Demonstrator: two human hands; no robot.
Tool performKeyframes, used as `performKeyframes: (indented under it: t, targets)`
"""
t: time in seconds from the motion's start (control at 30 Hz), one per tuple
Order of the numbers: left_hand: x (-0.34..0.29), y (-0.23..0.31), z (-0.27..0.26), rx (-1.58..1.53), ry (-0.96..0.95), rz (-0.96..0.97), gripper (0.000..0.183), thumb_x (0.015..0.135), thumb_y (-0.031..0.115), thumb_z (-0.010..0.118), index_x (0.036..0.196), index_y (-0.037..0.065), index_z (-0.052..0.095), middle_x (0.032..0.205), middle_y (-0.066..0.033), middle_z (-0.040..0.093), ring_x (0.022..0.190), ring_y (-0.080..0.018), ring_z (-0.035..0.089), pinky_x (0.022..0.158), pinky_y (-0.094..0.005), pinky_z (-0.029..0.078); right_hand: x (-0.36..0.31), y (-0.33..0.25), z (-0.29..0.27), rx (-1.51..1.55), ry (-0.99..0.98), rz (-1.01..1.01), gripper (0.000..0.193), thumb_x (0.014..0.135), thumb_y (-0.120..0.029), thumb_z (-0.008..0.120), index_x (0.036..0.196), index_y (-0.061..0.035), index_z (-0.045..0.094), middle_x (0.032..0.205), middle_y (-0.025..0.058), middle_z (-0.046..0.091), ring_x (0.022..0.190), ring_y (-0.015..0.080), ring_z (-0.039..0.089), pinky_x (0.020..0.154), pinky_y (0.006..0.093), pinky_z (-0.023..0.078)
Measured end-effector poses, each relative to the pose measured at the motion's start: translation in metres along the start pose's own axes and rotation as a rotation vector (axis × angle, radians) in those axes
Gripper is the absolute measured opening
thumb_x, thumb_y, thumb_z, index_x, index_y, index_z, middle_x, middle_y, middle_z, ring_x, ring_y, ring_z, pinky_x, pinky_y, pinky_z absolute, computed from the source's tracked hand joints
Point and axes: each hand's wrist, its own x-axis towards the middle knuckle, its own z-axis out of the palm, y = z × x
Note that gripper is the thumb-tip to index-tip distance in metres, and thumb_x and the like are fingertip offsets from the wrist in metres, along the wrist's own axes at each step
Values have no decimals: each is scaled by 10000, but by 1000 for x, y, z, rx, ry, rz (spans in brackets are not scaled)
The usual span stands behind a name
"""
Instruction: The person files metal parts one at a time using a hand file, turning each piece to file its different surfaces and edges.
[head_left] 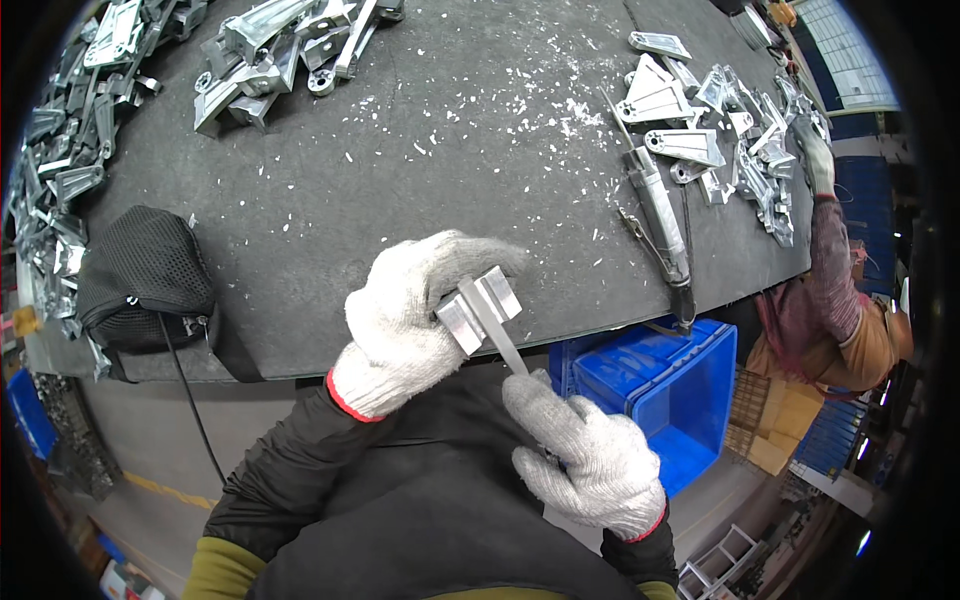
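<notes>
The left hand [400, 315], in a white knit glove, has its grip clamped on a silvery metal part [459, 326] at the near edge of the dark worktop [300, 210]. The gloved right hand [590, 462] has its grip closed around one end of a flat metal strip [508, 353], whose other end crosses the part. A slim grey tool [660, 218] lies to the right, near a blue bin [615, 370] and loose castings [687, 146].
</notes>
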Motion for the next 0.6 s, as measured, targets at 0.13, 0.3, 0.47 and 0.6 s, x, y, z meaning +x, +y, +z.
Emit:
performKeyframes:
  t: [0.13,0.3,0.47,0.6]
  targets:
    - [0,0,1,-6,10,5,514,925,-66,689,1387,-19,469,1258,-257,669,1106,-285,697,917,-406,615,0,1,1,28,59,-44,595,797,-190,803,1370,-128,654,897,155,699,706,323,707,625,397,561]
    - [2,9,2,5,25,-3,481,914,-61,696,1356,-20,513,1232,-243,684,1093,-265,697,919,-376,605,-1,1,-2,74,-14,30,602,793,-167,811,1372,-114,652,953,157,718,740,291,726,655,381,575]
    - [11,21,-2,-31,21,-111,340,895,-54,664,1233,-23,661,1184,-176,722,1045,-201,710,899,-315,585,-3,3,-2,16,-5,-31,595,790,-153,801,1367,-140,658,920,154,696,714,298,714,627,376,579]
    - [18,29,1,64,41,-134,298,889,-15,639,1174,-2,723,1112,-117,757,1025,-172,722,916,-304,567,-2,-9,4,-467,177,58,570,808,-161,764,1364,-246,668,814,134,634,616,307,660,528,410,556]
